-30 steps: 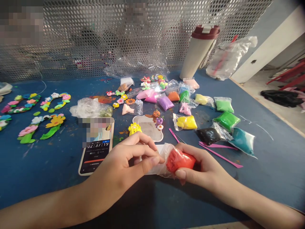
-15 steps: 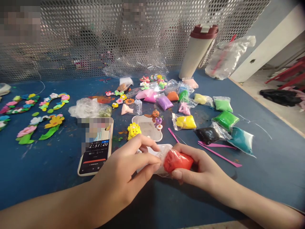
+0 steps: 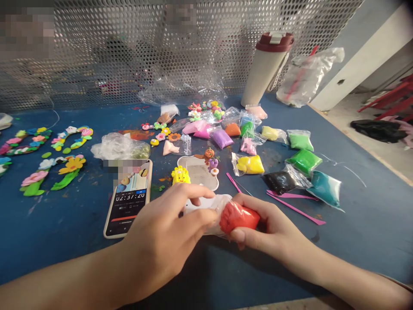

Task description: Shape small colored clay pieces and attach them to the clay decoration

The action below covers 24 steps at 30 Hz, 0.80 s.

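Blue table [image 3: 64,228], 02:37:20 phone [image 3: 130,198], left fingers [image 3: 200,218] pinched on red packet [image 3: 240,218], right fingers [image 3: 250,205] around.

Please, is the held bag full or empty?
Partly full: the right hand grips red clay inside it; the clear end at the left hand looks empty.

the stained blue table [image 3: 41,237] carried a tall cream maroon-lidded tumbler [image 3: 263,75], a pale-cased rectangular phone [image 3: 129,209], clear plastic bags of coloured clay [image 3: 222,138] and slim pink plastic tools [image 3: 296,208].

Bagged coloured clay [image 3: 241,216], pink modelling tools [image 3: 303,212] and a stained blue table [image 3: 368,245] suggest a craft workspace.
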Each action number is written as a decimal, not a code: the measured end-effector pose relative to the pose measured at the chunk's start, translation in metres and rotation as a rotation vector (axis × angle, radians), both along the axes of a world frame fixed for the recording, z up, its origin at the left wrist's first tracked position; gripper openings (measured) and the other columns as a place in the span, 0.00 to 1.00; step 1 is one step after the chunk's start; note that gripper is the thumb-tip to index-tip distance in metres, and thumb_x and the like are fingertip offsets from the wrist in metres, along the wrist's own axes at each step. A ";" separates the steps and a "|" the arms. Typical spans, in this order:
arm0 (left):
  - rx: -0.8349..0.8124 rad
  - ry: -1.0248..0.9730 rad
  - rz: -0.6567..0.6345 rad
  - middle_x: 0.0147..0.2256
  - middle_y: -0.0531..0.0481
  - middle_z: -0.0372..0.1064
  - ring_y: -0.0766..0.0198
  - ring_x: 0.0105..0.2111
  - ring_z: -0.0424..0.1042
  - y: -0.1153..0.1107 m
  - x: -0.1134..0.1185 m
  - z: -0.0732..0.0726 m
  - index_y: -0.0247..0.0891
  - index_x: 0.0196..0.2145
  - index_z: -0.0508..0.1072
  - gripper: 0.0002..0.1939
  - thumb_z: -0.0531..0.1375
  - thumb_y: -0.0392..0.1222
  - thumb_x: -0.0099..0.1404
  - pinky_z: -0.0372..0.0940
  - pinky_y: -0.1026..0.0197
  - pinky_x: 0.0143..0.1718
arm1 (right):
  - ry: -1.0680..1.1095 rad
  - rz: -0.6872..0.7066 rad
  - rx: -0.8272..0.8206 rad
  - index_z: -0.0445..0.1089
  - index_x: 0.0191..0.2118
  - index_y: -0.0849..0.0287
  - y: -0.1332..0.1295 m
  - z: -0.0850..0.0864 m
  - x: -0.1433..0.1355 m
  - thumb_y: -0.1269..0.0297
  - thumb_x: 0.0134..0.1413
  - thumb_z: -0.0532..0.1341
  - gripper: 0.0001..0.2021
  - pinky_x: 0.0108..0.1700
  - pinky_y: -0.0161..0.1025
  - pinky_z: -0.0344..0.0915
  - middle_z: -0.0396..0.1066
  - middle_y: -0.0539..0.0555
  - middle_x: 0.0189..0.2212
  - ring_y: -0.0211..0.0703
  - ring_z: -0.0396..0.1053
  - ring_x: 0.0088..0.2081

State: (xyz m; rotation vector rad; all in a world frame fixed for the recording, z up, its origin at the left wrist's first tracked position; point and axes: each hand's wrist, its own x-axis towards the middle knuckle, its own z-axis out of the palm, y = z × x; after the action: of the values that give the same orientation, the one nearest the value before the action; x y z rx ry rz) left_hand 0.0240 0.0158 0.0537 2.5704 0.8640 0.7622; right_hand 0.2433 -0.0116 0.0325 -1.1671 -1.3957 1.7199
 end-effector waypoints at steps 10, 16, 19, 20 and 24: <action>-0.683 -0.134 0.092 0.48 0.60 0.71 0.65 0.52 0.68 0.012 0.002 0.020 0.45 0.32 0.75 0.12 0.53 0.44 0.70 0.57 0.65 0.55 | 0.007 -0.251 0.083 0.70 0.36 0.55 0.000 -0.007 0.000 0.53 0.54 0.64 0.11 0.33 0.29 0.57 0.65 0.44 0.29 0.33 0.59 0.30; -0.674 -0.127 0.091 0.44 0.59 0.74 0.67 0.49 0.69 0.010 0.007 0.013 0.45 0.33 0.77 0.10 0.56 0.41 0.69 0.58 0.70 0.51 | -0.015 -0.280 0.075 0.68 0.33 0.56 0.001 -0.008 -0.004 0.51 0.55 0.62 0.13 0.33 0.29 0.59 0.65 0.44 0.27 0.34 0.60 0.30; -0.653 -0.154 0.112 0.39 0.57 0.74 0.68 0.44 0.71 0.012 0.010 0.010 0.42 0.32 0.76 0.11 0.55 0.38 0.69 0.61 0.71 0.46 | -0.021 -0.222 0.055 0.69 0.38 0.56 0.000 -0.007 -0.005 0.51 0.56 0.62 0.13 0.39 0.31 0.61 0.69 0.47 0.34 0.37 0.64 0.35; -0.655 -0.168 0.127 0.38 0.57 0.74 0.68 0.42 0.72 0.012 0.010 0.010 0.41 0.32 0.76 0.11 0.55 0.38 0.69 0.61 0.71 0.45 | -0.023 -0.203 0.052 0.69 0.38 0.56 0.000 -0.006 -0.005 0.50 0.57 0.60 0.14 0.40 0.33 0.62 0.70 0.48 0.36 0.39 0.65 0.37; -0.688 -0.160 0.127 0.32 0.56 0.73 0.68 0.36 0.72 0.013 0.011 0.012 0.39 0.31 0.74 0.11 0.53 0.38 0.69 0.63 0.68 0.39 | -0.038 -0.167 0.082 0.70 0.36 0.57 0.000 -0.001 -0.002 0.50 0.60 0.56 0.15 0.41 0.35 0.63 0.71 0.51 0.34 0.41 0.68 0.38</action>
State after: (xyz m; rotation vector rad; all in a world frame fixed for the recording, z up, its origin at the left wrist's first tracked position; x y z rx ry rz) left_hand 0.0352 0.0288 0.0658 1.8427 1.0251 0.5626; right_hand 0.2413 -0.0114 0.0318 -1.2399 -1.3385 1.5180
